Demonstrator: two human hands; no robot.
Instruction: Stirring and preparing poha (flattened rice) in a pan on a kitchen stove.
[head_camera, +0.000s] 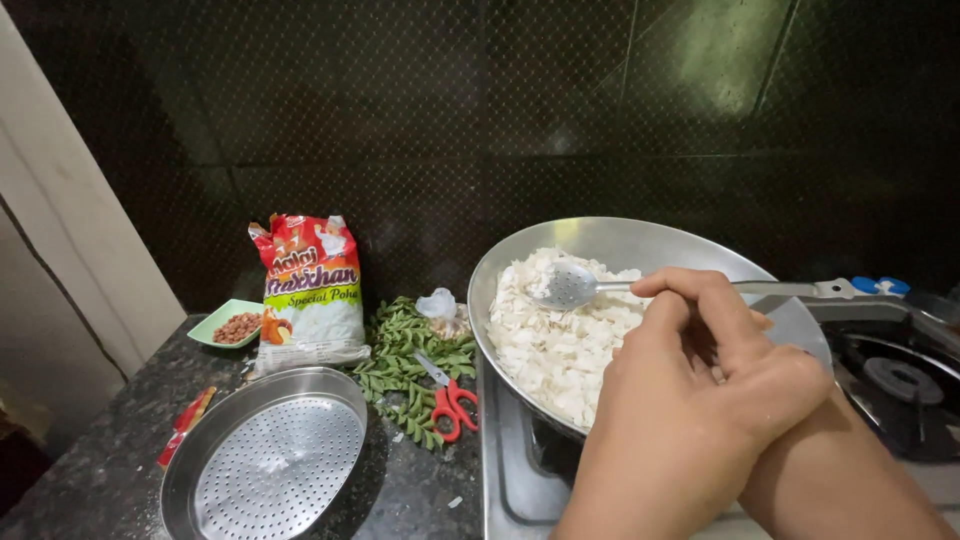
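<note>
The right hand (700, 390) pinches the handle of a steel spoon (572, 285), fingers curled round it; the left hand is out of view, so its state cannot be told; the spoon's long axis runs leftward from the hand, its bowl resting on the white rice flakes (545, 345) in the steel pan (640, 240); a perforated steel sieve plate (268, 455) and red-handled scissors (452, 405) lie well apart to the left.
</note>
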